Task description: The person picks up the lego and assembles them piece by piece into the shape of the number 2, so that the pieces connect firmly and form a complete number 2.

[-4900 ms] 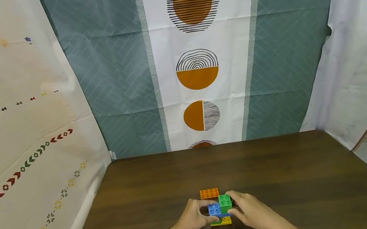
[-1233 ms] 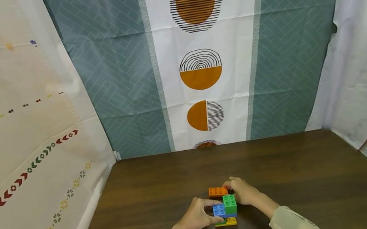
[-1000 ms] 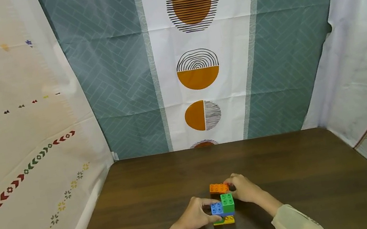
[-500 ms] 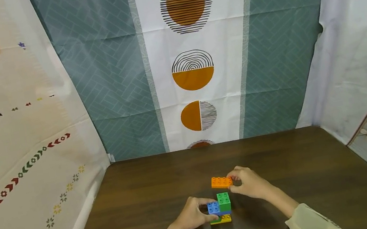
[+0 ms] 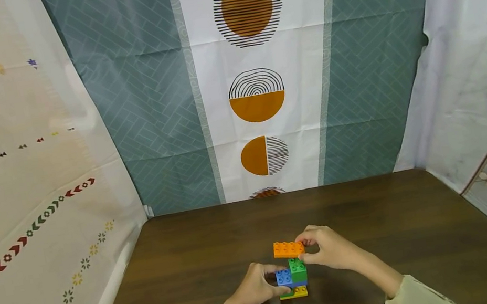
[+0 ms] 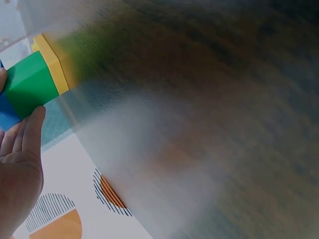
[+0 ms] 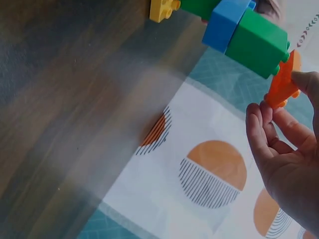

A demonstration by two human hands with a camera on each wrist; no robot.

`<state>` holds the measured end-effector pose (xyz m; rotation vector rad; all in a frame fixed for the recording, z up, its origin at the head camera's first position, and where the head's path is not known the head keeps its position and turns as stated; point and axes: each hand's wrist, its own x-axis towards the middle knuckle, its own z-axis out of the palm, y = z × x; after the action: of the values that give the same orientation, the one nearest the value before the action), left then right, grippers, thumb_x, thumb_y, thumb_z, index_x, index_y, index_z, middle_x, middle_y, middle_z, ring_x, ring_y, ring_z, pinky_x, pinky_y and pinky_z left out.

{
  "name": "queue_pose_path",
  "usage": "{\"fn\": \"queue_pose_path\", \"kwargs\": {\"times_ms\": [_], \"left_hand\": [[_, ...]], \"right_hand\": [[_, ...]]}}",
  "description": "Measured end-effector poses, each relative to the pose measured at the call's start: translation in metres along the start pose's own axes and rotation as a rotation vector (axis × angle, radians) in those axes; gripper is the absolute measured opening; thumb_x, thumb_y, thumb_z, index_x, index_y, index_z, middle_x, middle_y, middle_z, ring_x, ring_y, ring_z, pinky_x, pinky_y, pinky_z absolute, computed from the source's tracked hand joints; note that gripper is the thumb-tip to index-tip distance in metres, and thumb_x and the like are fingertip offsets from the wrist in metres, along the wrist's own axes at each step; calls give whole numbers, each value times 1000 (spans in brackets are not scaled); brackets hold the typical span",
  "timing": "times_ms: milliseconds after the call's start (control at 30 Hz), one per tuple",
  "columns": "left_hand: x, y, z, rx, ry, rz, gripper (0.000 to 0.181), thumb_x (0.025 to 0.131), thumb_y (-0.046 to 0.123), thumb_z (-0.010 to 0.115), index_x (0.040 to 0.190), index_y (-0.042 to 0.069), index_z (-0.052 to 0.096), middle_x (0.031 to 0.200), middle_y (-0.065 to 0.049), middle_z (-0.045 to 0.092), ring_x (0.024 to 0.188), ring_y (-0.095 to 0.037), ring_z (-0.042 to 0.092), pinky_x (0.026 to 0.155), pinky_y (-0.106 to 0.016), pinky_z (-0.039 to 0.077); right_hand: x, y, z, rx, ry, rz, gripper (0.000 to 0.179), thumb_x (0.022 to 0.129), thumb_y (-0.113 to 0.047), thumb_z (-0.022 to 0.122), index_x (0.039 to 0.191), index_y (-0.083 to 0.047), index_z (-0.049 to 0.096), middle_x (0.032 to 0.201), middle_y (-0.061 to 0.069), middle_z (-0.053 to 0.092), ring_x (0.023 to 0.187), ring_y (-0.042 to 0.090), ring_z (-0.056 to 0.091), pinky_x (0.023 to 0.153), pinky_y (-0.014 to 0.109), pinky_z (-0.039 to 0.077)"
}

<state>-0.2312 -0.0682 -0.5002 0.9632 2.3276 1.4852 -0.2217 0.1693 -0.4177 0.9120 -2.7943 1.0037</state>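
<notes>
A stack of toy building bricks stands on the table, its yellow brick (image 5: 301, 291) lowest. Above it come a lower green brick (image 6: 31, 82), a blue brick (image 5: 284, 277) and, on the blue one's right part, an upper green brick (image 5: 298, 272). My left hand (image 5: 256, 286) grips the stack from the left, thumb in front and fingers behind. An orange brick (image 5: 286, 249) is pinched at its right end between thumb and fingers of my right hand (image 5: 330, 248). In the right wrist view the orange brick (image 7: 283, 82) is tilted, close over the upper green brick's studs; whether they touch, I cannot tell.
The dark wooden table (image 5: 183, 252) reaches back to a hanging green and white cloth (image 5: 160, 107) with orange circles. Patterned pale cloths hang at the left (image 5: 36, 169) and right (image 5: 476, 83) sides.
My right hand has left the stack, taken the orange brick from the table behind it, lifted it, and brought it back over the upper green brick. The left hand has kept its grip.
</notes>
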Motion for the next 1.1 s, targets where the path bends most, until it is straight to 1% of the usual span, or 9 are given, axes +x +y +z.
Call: {"fn": "queue_pose_path", "kwargs": {"times_ms": [67,200,267,367,500,700,833,967,1100], "left_hand": [[1,0,0,11,2,5,38,76,11,83,110,-1,71,93,-14,76,77,-6,69,67,-15,54],[1,0,-1,-12,-1,-10,36,76,10,83,109,-1,72,91,-13,76,77,-4,69,67,-14,54],[1,0,-1,-26,-3,-20,34,76,10,82,107,-1,73,90,-13,76,77,-4,69,68,-15,54],[0,1,-1,-30,0,-24,30,76,10,83,102,0,74,89,-12,76,77,-5,69,68,-15,54],[-1,1,1,-28,9,-14,26,76,11,83,100,3,74,88,-11,77,77,-6,70,69,-15,54],[-1,0,2,-23,8,-7,26,76,11,83,99,4,75,87,-11,77,77,-6,70,70,-15,54],[0,-1,1,-35,8,-14,25,75,9,83,98,3,75,87,-12,77,76,-5,70,70,-15,54],[-1,0,1,-37,4,-17,24,76,9,83,98,3,75,87,-12,77,77,-5,70,70,-15,54],[-1,1,1,-43,1,-11,24,76,9,83,98,3,75,89,-12,77,78,-7,71,71,-15,54]], "right_hand": [[-1,-1,2,14,-13,-5,27,86,-21,74,105,-3,69,95,0,65,85,15,60,76,27,54],[-4,-1,5,34,-27,-3,27,86,-21,74,105,-4,69,96,1,65,86,20,61,77,30,55],[-5,-1,6,43,-33,0,27,85,-21,74,106,-4,69,96,1,65,86,20,61,78,29,55],[-6,-1,8,51,-40,-2,27,85,-21,74,105,-4,69,96,0,65,85,16,60,77,26,54],[-8,-1,10,53,-40,-14,25,84,-21,74,104,-6,70,95,-1,66,84,11,59,77,24,53],[-10,-1,12,39,-37,-31,24,85,-20,73,104,-6,69,95,-1,66,84,10,59,77,24,53],[-12,-3,12,13,-38,-54,24,84,-18,73,104,-4,69,95,1,65,84,15,61,77,26,54],[-14,-5,13,-5,-48,-45,26,84,-17,73,106,-4,69,97,1,64,86,20,61,78,26,55],[-14,-6,12,-15,-54,-55,27,85,-18,73,107,-3,69,97,1,62,86,23,62,78,29,56]]}}
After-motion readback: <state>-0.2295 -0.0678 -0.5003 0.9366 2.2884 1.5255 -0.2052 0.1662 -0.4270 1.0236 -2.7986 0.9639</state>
